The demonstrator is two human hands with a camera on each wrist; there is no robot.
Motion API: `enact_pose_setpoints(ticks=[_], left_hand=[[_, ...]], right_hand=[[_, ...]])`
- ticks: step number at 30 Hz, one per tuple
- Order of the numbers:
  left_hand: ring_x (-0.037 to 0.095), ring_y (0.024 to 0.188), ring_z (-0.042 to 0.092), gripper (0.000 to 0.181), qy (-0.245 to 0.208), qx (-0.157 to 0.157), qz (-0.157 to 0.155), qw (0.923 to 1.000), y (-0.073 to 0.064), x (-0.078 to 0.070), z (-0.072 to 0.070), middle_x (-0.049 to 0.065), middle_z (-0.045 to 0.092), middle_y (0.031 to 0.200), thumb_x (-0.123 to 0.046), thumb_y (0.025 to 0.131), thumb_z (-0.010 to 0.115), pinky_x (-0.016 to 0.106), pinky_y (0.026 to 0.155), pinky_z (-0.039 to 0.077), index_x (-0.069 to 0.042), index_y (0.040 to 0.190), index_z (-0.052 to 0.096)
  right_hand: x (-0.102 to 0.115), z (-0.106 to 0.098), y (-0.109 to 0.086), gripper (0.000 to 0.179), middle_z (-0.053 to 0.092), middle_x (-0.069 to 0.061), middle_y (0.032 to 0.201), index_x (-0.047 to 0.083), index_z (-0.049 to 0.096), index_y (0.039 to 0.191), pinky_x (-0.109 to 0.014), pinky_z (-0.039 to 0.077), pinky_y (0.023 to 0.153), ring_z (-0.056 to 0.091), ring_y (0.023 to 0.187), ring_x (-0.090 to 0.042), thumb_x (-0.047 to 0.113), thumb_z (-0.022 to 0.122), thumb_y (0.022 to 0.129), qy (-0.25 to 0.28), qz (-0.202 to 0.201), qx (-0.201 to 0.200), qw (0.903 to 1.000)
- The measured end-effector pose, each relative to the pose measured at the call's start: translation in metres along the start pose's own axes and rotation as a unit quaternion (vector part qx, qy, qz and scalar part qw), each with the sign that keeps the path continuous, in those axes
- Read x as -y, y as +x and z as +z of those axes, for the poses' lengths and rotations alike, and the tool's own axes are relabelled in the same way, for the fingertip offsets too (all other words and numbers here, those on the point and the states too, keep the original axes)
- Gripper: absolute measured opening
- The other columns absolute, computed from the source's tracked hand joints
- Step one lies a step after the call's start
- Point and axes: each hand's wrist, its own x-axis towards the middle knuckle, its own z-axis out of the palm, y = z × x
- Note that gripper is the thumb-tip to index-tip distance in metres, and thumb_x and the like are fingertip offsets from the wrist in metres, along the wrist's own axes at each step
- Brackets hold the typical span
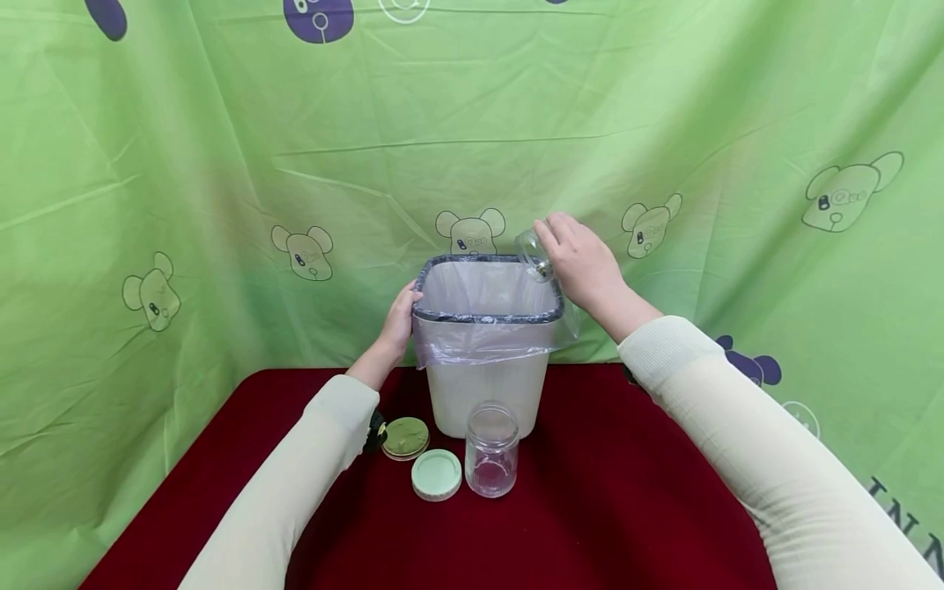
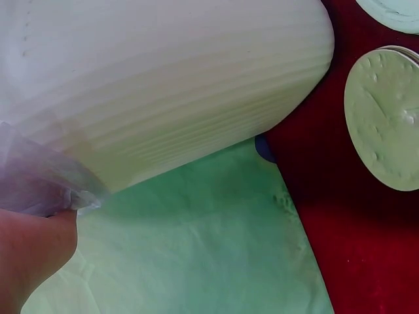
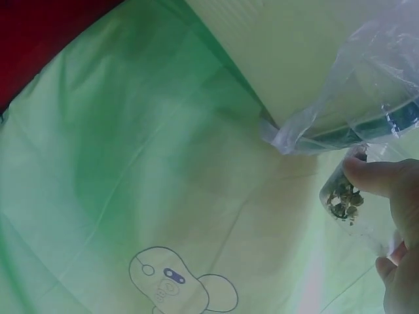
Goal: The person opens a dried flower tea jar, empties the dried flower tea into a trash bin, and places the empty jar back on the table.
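Observation:
A pale trash bin (image 1: 483, 381) stands on the red cloth, lined with a translucent plastic bag (image 1: 472, 348) folded over its dark rim. My left hand (image 1: 401, 319) grips the bin's left rim through the bag; most of its fingers are hidden. Over the right rim, my right hand (image 1: 586, 262) holds a small clear glass jar (image 1: 528, 246), tilted. Dark, dried-looking bits (image 3: 344, 200) lie inside that jar in the right wrist view. In front of the bin, a second glass jar (image 1: 492, 463) stands upright without a lid.
Left of the standing jar lie a mint-green lid (image 1: 437, 473) and a gold-green lid (image 1: 406, 436). A green curtain (image 1: 413, 106) with bear drawings hangs close behind the bin and along both sides. The red cloth (image 1: 605, 508) covers the table.

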Motion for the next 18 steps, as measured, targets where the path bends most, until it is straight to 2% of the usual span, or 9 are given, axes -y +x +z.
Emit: enact_pose_setpoints(ticks=[4,9,18], left_hand=[[0.030,0.121,0.043,0.060,0.000,0.001,0.001,1.0000,0.0001,-0.0001,0.0005,0.021,0.044,0.143,-0.018,0.091,0.036,0.036,0.100,0.034,-0.002,0.148,0.035],[0.030,0.118,0.044,0.060,0.000,0.000,-0.001,1.0000,-0.0004,-0.0006,0.0003,0.021,0.045,0.142,-0.018,0.091,0.036,0.032,0.093,0.036,-0.002,0.149,0.035],[0.028,0.114,0.046,0.060,0.003,0.000,0.005,1.0000,-0.0022,-0.0025,0.0010,0.023,0.047,0.138,-0.019,0.090,0.037,0.031,0.092,0.037,-0.002,0.148,0.036]], right_hand=[[-0.0001,0.0019,-0.0007,0.049,0.052,-0.028,0.123,-0.010,0.049,0.130,-0.045,0.041,0.101,0.050,0.117,-0.041,-0.020,0.053,0.082,-0.004,-0.008,0.000,1.0000],[0.0008,0.0035,-0.0019,0.049,0.051,-0.029,0.127,-0.010,0.048,0.131,-0.045,0.036,0.106,0.048,0.121,-0.042,-0.019,0.051,0.083,-0.015,-0.016,0.001,0.9998],[0.0027,0.0037,-0.0021,0.050,0.051,-0.030,0.129,-0.010,0.049,0.131,-0.044,0.033,0.108,0.047,0.123,-0.043,-0.020,0.052,0.082,-0.030,-0.034,-0.001,0.9990]])
